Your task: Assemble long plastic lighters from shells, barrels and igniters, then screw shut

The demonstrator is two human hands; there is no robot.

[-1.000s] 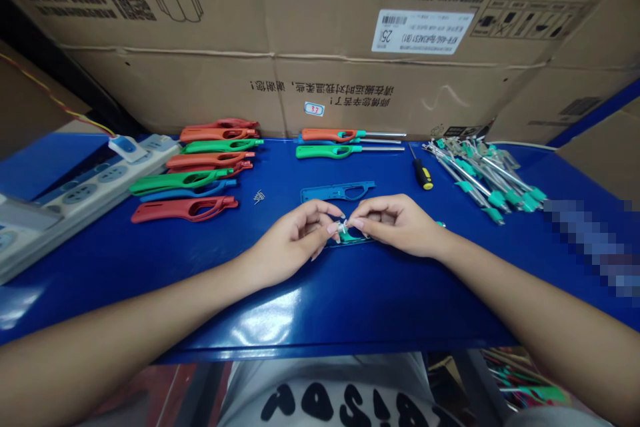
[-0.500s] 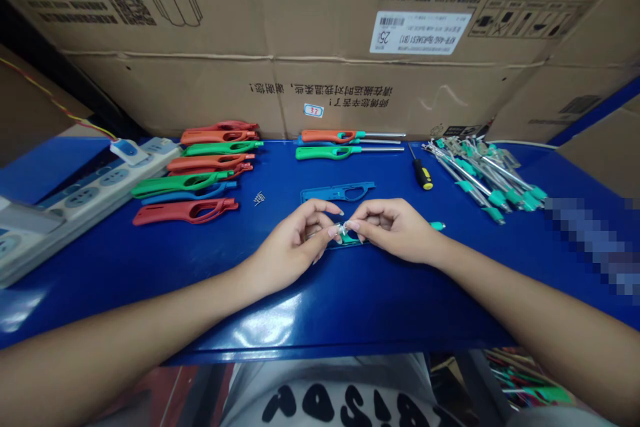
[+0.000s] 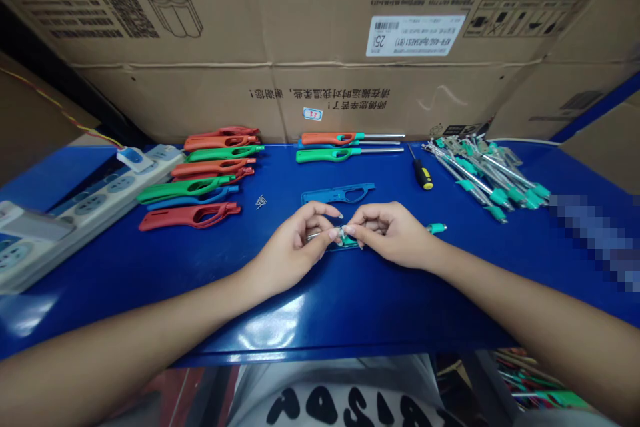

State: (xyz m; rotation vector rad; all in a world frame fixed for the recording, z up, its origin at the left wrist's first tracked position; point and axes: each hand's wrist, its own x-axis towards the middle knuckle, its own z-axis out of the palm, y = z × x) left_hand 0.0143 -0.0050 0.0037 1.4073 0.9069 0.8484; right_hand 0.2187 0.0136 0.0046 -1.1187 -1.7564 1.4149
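My left hand (image 3: 305, 237) and my right hand (image 3: 387, 235) meet fingertip to fingertip over the blue table. Between them both pinch a small pale lighter part (image 3: 342, 233), mostly covered by the fingers. Directly below, a blue lighter shell half (image 3: 340, 248) lies with teal pieces in it; my hands hide much of it. A teal end piece (image 3: 437, 228) sticks out beyond my right wrist. Just behind my hands lies another blue shell half (image 3: 320, 196), its inner side up.
Coloured handle shells (image 3: 185, 216) lie stacked at left, beside a power strip (image 3: 90, 203) and a little pile of screws (image 3: 261, 201). Assembled lighters (image 3: 325, 155) rest at the back. A screwdriver (image 3: 423, 174) and metal lighter rods (image 3: 480, 173) are at right, before a cardboard wall (image 3: 200, 100).
The view has shifted slightly. My fingertips stay together at the small part, with the right fingers slightly readjusted on it. Nothing has been set down.
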